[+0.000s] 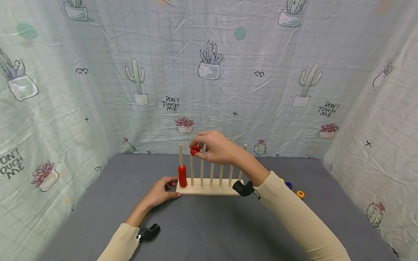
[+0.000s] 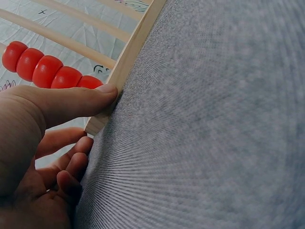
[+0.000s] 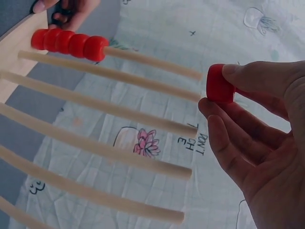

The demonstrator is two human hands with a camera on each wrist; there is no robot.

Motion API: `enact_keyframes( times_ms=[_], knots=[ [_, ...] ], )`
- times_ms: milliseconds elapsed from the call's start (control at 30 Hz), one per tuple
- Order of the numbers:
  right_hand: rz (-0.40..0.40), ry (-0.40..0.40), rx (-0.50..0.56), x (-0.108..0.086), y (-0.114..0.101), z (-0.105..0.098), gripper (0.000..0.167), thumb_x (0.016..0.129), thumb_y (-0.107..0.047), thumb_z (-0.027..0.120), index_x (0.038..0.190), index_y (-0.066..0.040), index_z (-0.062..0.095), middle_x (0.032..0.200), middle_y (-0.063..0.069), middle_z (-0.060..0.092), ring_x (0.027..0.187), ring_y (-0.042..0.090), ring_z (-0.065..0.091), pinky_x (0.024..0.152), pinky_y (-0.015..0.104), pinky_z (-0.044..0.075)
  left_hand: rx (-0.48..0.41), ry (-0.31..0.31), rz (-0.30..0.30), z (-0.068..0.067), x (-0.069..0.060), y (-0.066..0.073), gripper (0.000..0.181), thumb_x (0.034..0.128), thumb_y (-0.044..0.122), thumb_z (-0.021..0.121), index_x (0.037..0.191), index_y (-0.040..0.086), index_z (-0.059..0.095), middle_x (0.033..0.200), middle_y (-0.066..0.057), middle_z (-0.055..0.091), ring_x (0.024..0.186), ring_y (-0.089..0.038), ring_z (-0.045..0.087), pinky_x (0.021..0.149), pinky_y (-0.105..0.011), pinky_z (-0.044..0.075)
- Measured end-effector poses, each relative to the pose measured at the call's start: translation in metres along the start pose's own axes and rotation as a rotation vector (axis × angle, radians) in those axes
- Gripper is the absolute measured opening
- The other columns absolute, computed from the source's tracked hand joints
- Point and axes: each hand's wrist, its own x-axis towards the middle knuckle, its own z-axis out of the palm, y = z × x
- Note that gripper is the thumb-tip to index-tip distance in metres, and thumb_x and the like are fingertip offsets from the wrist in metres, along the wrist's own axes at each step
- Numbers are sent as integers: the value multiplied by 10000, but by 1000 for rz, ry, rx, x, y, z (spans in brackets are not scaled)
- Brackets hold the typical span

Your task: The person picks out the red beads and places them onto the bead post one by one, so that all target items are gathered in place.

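A wooden stand with several upright pegs has a pale base point(image 1: 209, 191) on the table. Several red beads point(image 1: 182, 177) are stacked on its leftmost peg. My left hand point(image 1: 159, 193) grips the base's left end, thumb point(image 2: 90, 99) on the front edge and other fingers round the end. Above the stand, my right hand point(image 1: 218, 148) pinches one red ring-shaped bead point(image 3: 219, 87) between thumb and fingers. That bead is near the tops of the two leftmost pegs, apart from the stack. In the right wrist view the other visible pegs point(image 3: 114, 114) are bare.
Right of the stand lie loose beads: an orange one point(image 1: 300, 195), a blue one point(image 1: 288, 185) and a yellow one partly hidden by the right sleeve point(image 1: 294, 214). The grey tabletop point(image 1: 202, 232) ends at a cactus-print curtain point(image 1: 209, 101) behind and at the sides.
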Motion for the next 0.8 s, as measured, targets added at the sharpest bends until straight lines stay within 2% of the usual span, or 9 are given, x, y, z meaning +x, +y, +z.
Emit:
enact_keyframes(
  times_ms=[500, 800],
  knots=[
    [10, -10, -31, 17, -7, 0, 241, 973, -136, 708, 1210, -97, 731, 1160, 36, 713, 936, 159, 691, 789, 238, 553, 3, 5, 6, 0, 1, -1, 658, 795, 278, 893, 1379, 90, 654, 1112, -52, 656, 980, -184, 575, 844, -365, 463],
    [0, -20, -3, 27, -9, 0, 195, 978, -137, 707, 1168, -109, 738, 1151, 28, 726, 984, 181, 711, 780, 204, 550, 8, 2, 1, 0, 0, 0, 660, 799, 279, 892, 1379, 77, 651, 1122, -71, 659, 987, -202, 582, 841, -365, 463]
  ],
)
